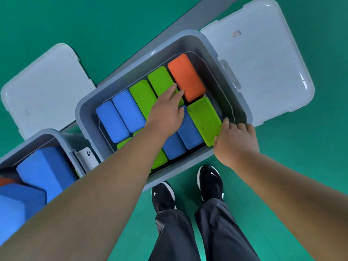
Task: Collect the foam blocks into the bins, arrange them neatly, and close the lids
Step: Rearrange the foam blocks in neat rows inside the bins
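A grey bin (88, 117) stands open on the green floor, packed with several foam blocks in blue, green and orange. My left hand (165, 112) lies flat on the blocks in the middle, fingers straight and touching a green block (160, 79) beside the orange block (185, 76). My right hand (233, 140) pinches the near corner of another green block (204, 119) at the bin's right end. A second grey bin (62, 137) at the lower left holds large blue blocks (45, 170). Both lids hang open.
The right bin's pale lid (263, 59) lies open to the right, the other bin's lid (45, 87) to the upper left. My feet in black shoes (211, 183) stand just in front of the bin. A grey strip crosses the floor behind.
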A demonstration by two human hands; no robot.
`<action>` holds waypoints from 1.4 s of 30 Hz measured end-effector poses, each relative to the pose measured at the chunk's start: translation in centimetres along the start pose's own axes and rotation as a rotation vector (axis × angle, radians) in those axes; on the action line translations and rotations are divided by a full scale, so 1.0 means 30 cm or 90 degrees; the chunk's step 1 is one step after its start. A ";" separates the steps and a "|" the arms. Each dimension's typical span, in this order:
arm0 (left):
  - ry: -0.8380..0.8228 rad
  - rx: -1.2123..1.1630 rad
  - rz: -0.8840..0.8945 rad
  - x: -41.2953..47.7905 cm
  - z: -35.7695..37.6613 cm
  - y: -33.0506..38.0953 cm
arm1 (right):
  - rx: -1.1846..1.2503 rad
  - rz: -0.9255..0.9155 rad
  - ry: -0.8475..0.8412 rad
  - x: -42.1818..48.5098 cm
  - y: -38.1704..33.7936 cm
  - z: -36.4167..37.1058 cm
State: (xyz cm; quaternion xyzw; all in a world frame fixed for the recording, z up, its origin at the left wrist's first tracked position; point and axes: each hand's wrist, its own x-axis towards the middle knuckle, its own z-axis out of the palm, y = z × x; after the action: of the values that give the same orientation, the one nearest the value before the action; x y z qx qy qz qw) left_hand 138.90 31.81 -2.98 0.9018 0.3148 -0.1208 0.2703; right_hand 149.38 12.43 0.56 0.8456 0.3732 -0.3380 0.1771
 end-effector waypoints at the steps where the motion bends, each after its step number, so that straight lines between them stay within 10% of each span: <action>1: -0.005 -0.020 0.014 -0.030 0.013 0.009 | 0.013 0.004 0.001 -0.001 -0.006 0.002; 11: 0.067 -0.073 0.066 -0.115 0.069 0.054 | 0.171 -0.097 0.159 -0.021 -0.066 0.029; 24: -0.150 0.275 0.021 -0.076 0.127 0.089 | 0.008 -0.044 -0.103 0.079 -0.061 -0.014; 42: -0.225 0.072 0.009 -0.179 0.059 -0.018 | 0.026 -0.010 -0.118 0.097 -0.026 -0.066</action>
State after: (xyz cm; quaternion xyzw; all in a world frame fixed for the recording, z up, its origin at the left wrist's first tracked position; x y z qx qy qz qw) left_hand 134.32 28.47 -2.59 0.8825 0.2486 -0.2931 0.2712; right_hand 151.11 15.53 -0.14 0.8113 0.3546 -0.4239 0.1908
